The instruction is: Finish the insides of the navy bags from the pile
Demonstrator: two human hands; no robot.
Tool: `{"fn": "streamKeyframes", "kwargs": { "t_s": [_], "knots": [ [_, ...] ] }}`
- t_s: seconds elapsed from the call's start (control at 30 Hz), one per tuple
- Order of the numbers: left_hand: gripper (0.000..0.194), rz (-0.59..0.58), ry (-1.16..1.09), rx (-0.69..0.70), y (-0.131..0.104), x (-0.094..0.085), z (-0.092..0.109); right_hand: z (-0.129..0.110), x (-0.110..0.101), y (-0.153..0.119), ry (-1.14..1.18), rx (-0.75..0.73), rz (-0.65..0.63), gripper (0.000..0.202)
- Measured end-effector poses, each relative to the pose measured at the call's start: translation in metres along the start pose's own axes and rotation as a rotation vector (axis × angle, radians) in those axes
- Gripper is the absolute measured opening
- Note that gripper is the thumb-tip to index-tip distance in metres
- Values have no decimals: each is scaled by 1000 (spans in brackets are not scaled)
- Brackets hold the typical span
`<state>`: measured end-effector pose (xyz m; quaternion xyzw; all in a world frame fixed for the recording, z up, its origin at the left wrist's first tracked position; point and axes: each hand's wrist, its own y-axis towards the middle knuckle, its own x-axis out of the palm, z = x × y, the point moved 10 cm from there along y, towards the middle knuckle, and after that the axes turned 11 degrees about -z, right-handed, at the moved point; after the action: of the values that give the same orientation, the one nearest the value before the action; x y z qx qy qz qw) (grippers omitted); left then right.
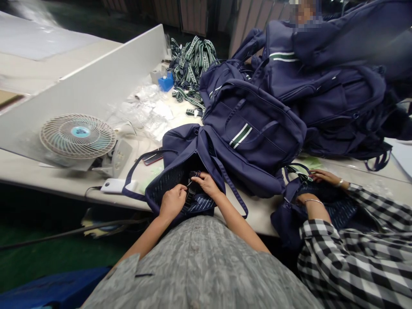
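A navy bag with a patterned lining lies at the table edge in front of me, its mouth open towards me. Both my hands are inside the opening. My left hand is closed, fingertips pinched near a thin, light-coloured piece too small to identify. Close beside it, my right hand pinches a small dark piece, perhaps part of a strap; its kind is unclear. Loose navy handles hang on either side of the mouth. Against this bag rests a larger navy bag with a green and white stripe.
On the left stand a fan and a white divider. Plastic wrappers, a blue box and lettered straps lie behind. More navy bags are piled right. A co-worker in checked sleeves handles another bag.
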<state>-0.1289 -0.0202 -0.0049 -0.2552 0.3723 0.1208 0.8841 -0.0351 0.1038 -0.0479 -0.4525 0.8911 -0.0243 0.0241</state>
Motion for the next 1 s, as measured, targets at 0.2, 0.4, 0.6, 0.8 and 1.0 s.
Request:
{"fn": "streamKeyframes", "kwargs": {
  "t_s": [0.2,0.4,0.6,0.8,1.0],
  "knots": [
    [29,25,-23,5,-4,-3,0,-20,4,-3,-291,-168,-56,25],
    [29,25,-17,-32,-6,-5,-3,-19,6,-4,-384,-187,-63,23],
    [29,8,-9,-46,-5,-4,-5,-24,7,-7,-446,-194,-34,16],
    [30,-2,1,-47,-5,-3,-6,-34,8,-13,-528,-244,-8,14],
    [29,-5,-11,-46,-5,-4,-6,-36,10,-15,-533,-239,1,13]
  ]
}}
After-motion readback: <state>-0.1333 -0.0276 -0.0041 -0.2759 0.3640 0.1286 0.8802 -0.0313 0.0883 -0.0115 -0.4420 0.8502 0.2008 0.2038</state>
